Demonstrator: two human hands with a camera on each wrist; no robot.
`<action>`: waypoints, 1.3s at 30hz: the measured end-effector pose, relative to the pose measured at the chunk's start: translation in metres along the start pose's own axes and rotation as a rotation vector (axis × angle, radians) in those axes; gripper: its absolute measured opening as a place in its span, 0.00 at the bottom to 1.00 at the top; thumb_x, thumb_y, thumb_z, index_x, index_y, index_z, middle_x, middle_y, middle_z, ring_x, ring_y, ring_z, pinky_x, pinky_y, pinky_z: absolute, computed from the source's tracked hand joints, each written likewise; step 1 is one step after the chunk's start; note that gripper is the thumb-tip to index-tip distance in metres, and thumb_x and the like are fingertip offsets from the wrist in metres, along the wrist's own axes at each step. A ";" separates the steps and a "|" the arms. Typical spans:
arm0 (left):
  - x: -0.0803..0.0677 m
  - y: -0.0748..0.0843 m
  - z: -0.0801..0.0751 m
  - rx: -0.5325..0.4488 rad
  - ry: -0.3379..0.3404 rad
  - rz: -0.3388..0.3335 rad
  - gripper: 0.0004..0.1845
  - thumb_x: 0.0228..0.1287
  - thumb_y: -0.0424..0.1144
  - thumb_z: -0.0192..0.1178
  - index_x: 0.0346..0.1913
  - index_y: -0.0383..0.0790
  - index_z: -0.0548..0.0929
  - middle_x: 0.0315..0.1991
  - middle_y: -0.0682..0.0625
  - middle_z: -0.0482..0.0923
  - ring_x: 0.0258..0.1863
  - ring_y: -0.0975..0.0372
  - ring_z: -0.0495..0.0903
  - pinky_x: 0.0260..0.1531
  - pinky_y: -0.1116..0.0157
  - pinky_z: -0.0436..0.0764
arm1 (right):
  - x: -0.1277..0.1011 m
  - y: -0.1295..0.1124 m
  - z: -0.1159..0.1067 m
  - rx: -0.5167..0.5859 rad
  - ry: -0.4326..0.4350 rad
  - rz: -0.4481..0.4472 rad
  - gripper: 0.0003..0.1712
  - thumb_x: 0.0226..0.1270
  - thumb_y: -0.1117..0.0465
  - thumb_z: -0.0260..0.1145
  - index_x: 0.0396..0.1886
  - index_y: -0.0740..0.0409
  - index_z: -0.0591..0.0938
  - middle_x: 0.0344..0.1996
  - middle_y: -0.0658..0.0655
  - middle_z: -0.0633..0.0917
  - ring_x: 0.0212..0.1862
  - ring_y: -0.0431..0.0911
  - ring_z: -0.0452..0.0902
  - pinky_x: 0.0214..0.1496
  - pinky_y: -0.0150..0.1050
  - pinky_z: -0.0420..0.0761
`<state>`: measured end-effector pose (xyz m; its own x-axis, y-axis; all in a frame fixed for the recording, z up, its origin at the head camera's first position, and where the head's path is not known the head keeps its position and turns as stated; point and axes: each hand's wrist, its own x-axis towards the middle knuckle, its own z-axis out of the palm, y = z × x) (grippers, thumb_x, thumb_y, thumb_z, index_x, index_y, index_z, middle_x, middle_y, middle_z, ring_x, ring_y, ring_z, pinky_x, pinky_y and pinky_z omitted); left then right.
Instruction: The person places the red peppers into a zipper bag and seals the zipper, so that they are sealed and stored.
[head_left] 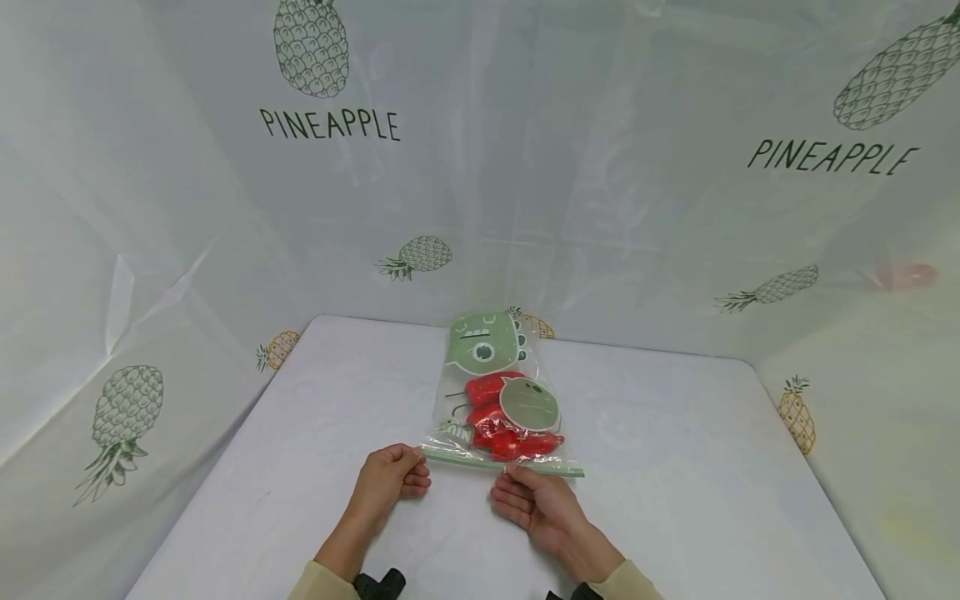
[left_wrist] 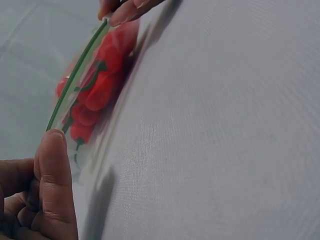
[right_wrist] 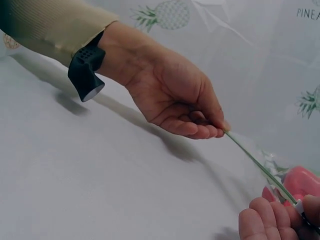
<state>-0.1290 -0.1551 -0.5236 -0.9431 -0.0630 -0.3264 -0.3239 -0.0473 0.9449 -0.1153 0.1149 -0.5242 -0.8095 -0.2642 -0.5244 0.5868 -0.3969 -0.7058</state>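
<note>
A clear zip bag (head_left: 480, 343) with green cartoon print lies on the white table, its green zip strip (head_left: 461, 459) facing me. Red peppers (head_left: 487, 419) with green stems show through the plastic; in the left wrist view they lie bunched just behind the strip. My left hand (head_left: 389, 485) pinches the strip's left end between thumb and forefinger. Right of the strip's middle, my right hand (head_left: 546, 507) pinches the small white zip slider (right_wrist: 299, 206), its other fingers loosely curled. The right wrist view shows the strip stretched straight between both hands.
The white table (head_left: 675, 467) has rounded far corners. White sheeting (head_left: 570, 167) printed with pineapples hangs behind it and on both sides. A dark wrist camera (right_wrist: 87, 75) is strapped over my left wrist, beside a beige sleeve (right_wrist: 55, 30).
</note>
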 end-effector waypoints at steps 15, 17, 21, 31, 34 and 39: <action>0.000 0.002 -0.002 0.016 0.004 0.009 0.14 0.79 0.36 0.60 0.41 0.23 0.82 0.30 0.43 0.86 0.27 0.60 0.87 0.30 0.65 0.89 | -0.004 -0.005 -0.009 -0.020 0.061 -0.005 0.26 0.77 0.53 0.69 0.59 0.71 0.80 0.44 0.60 0.92 0.48 0.51 0.92 0.56 0.47 0.88; 0.001 0.001 -0.002 0.016 0.010 0.010 0.14 0.78 0.36 0.60 0.41 0.23 0.82 0.31 0.42 0.86 0.27 0.60 0.87 0.29 0.65 0.89 | -0.006 -0.006 -0.012 -0.021 0.068 -0.013 0.26 0.77 0.53 0.69 0.60 0.73 0.80 0.43 0.60 0.92 0.47 0.51 0.92 0.55 0.47 0.88; 0.004 0.001 -0.004 0.017 0.030 0.004 0.14 0.78 0.36 0.61 0.40 0.24 0.82 0.30 0.43 0.85 0.26 0.60 0.86 0.28 0.65 0.89 | -0.008 -0.008 -0.019 -0.018 0.077 -0.027 0.26 0.78 0.55 0.68 0.60 0.75 0.79 0.42 0.60 0.92 0.47 0.51 0.92 0.55 0.47 0.88; 0.005 0.003 -0.006 0.034 0.049 0.007 0.13 0.79 0.35 0.60 0.41 0.24 0.82 0.30 0.42 0.85 0.26 0.59 0.86 0.28 0.63 0.89 | -0.016 -0.017 -0.039 0.005 0.100 -0.058 0.17 0.78 0.58 0.67 0.51 0.69 0.84 0.41 0.60 0.92 0.46 0.49 0.92 0.57 0.47 0.88; 0.007 0.003 -0.008 0.040 0.051 0.002 0.12 0.78 0.34 0.60 0.41 0.25 0.83 0.30 0.43 0.85 0.26 0.59 0.86 0.29 0.64 0.89 | -0.019 -0.019 -0.045 0.014 0.121 -0.065 0.14 0.78 0.58 0.67 0.49 0.67 0.85 0.40 0.60 0.92 0.46 0.50 0.92 0.57 0.47 0.88; 0.010 0.003 -0.011 0.055 0.075 0.001 0.11 0.78 0.33 0.59 0.41 0.25 0.83 0.30 0.44 0.84 0.27 0.60 0.85 0.29 0.65 0.89 | -0.025 -0.022 -0.053 0.008 0.170 -0.079 0.13 0.77 0.59 0.68 0.47 0.66 0.86 0.39 0.60 0.92 0.46 0.50 0.92 0.56 0.48 0.88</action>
<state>-0.1386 -0.1667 -0.5238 -0.9359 -0.1377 -0.3242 -0.3283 0.0075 0.9445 -0.1070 0.1770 -0.5208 -0.8375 -0.0793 -0.5406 0.5204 -0.4175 -0.7449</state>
